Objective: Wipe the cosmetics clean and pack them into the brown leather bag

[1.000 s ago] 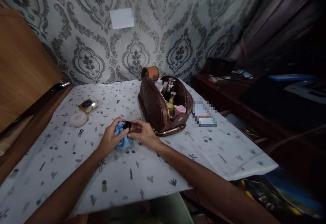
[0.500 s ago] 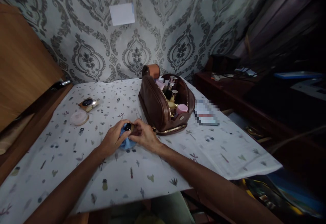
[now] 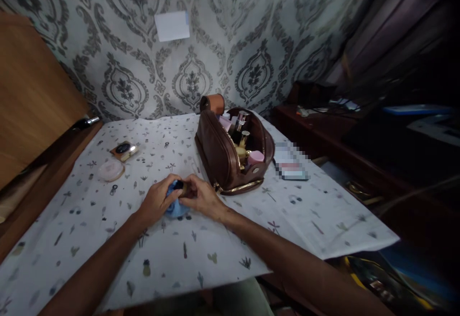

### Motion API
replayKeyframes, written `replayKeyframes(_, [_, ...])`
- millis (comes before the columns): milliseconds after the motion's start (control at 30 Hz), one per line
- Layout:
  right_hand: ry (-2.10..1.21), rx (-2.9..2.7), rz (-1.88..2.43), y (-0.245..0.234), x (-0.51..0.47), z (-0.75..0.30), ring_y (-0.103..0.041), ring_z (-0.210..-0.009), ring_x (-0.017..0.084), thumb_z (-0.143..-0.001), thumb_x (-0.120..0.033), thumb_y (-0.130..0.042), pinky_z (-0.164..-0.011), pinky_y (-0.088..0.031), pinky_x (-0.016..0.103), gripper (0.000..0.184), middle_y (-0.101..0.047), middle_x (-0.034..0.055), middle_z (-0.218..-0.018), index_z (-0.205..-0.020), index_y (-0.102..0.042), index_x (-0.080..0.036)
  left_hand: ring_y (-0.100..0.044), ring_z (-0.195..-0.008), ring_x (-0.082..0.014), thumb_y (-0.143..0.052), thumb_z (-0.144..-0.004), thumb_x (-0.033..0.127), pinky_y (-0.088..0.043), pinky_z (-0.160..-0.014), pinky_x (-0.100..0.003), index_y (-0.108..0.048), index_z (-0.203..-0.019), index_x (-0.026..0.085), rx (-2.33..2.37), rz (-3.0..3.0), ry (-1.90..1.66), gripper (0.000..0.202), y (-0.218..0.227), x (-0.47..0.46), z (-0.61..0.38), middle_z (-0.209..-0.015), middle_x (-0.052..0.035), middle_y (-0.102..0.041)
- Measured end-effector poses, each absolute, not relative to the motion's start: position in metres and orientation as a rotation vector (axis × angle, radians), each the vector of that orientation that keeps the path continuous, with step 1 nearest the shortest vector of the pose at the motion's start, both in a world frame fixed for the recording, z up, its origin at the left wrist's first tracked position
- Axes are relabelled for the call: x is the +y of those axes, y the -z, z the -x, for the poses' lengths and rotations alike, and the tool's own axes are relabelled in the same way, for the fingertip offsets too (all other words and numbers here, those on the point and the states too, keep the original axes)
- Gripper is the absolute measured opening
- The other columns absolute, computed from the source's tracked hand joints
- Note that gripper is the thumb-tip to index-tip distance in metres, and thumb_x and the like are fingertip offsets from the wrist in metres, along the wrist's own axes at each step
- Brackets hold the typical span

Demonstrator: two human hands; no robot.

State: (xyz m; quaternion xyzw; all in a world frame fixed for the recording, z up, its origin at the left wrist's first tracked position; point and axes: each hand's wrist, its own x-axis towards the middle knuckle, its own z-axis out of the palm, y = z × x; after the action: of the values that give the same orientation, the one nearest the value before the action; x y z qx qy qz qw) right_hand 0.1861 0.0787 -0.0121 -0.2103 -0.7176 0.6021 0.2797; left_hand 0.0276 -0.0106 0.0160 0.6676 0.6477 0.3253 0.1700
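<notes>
My left hand is closed round a blue cloth and presses it against a small black-and-gold bottle. My right hand pinches that bottle from the right side. Both hands meet just above the patterned white tablecloth, a little in front of an open brown leather toiletry bag. Several small cosmetic bottles and a pink jar stand inside the bag.
A round pale compact and a flat black-and-gold case lie at the left on the cloth. A blurred-out card or packet lies right of the bag. A wooden panel stands at the left, a dark cluttered shelf at the right.
Both hands have drifted slightly toward me with the cloth and bottle. The left hand now covers more of the cloth, so less blue shows.
</notes>
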Motion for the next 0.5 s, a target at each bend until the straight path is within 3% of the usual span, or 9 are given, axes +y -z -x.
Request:
replayKeyframes(133, [-1.656,-1.912,0.532,0.015,0.074,-0.183,-0.053,-0.069,0.012,-0.065,-0.023,-0.071,-0.064,-0.042,0.024,0.04,-0.058,-0.0049,-0.078,-0.101,-0.054,-0.02,-0.063,-0.069,-0.0168,-0.04,-0.094,0.045,-0.045,-0.07,-0.027,-0.06,-0.092,0.021,1.884,-1.931,-0.999,0.031,-0.019,-0.012,-0.03,-0.077,0.0007,-0.066])
replayKeyframes(267, [-1.674,-1.902,0.481,0.014,0.068,-0.183,-0.051,-0.066,0.01,-0.06,-0.015,-0.071,-0.06,-0.039,0.021,0.055,-0.057,-0.0069,-0.079,-0.111,-0.052,-0.022,-0.054,-0.052,-0.0128,-0.039,-0.095,0.042,-0.041,-0.057,-0.024,-0.055,-0.073,0.021,1.956,-1.9,-1.101,0.034,-0.024,-0.012,-0.038,-0.057,0.0045,-0.053])
replayKeyframes(400, [-1.665,-1.864,0.436,0.005,0.064,-0.189,-0.045,-0.063,0.009,-0.057,-0.01,-0.068,-0.057,-0.036,0.02,0.06,-0.053,-0.0085,-0.076,-0.113,-0.051,-0.023,-0.062,-0.068,-0.0161,-0.045,-0.093,0.042,-0.048,-0.064,-0.025,-0.06,-0.087,0.021,2.013,-1.78,-1.294,0.027,-0.031,-0.009,-0.047,-0.074,0.0005,-0.066])
replayKeyframes(500, [-1.666,-1.812,0.434,-0.013,0.064,-0.198,-0.046,-0.065,0.01,-0.061,-0.012,-0.067,-0.059,-0.038,0.021,0.049,-0.052,-0.0078,-0.075,-0.107,-0.054,-0.023,-0.066,-0.082,-0.0196,-0.05,-0.091,0.043,-0.051,-0.073,-0.028,-0.06,-0.101,0.022,2.037,-1.673,-1.462,0.026,-0.042,-0.004,-0.053,-0.089,-0.003,-0.069])
